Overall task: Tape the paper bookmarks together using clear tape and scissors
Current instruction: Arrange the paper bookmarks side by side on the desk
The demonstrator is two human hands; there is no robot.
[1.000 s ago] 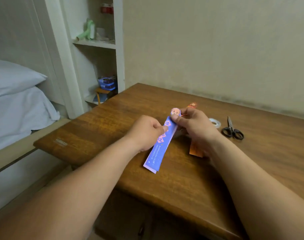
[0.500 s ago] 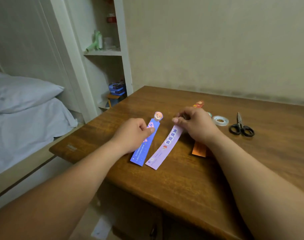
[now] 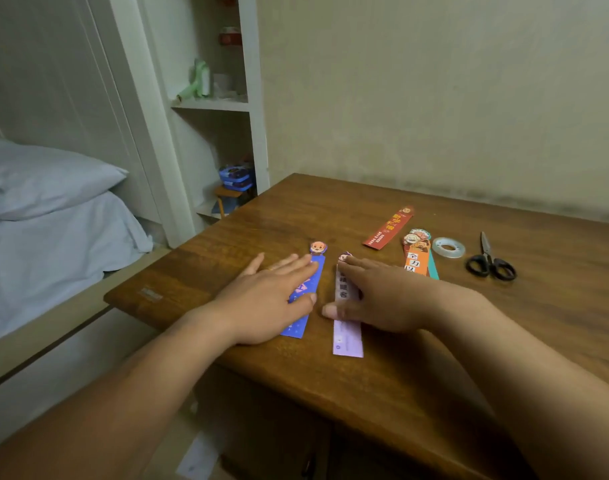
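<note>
The orange paper bookmark [image 3: 416, 263] reads "全力以" in dark characters. The lilac paper bookmark [image 3: 347, 341] shows dark characters too, the lowest legible one "名". Yellow writing on the red paper bookmark [image 3: 388, 227] is too blurred to read. The left hand [image 3: 272, 297] lies flat on the blue paper bookmark [image 3: 315, 280], its grip wide, fingers straight. The right hand [image 3: 382, 297] presses the lilac one likewise, grip wide, holding nothing. The two strips lie side by side, apart, on the brown wooden bench [image 3: 296, 216]. The clear tape roll [image 3: 448, 247] and black-handled scissors [image 3: 491, 263] lie to the right, untouched.
</note>
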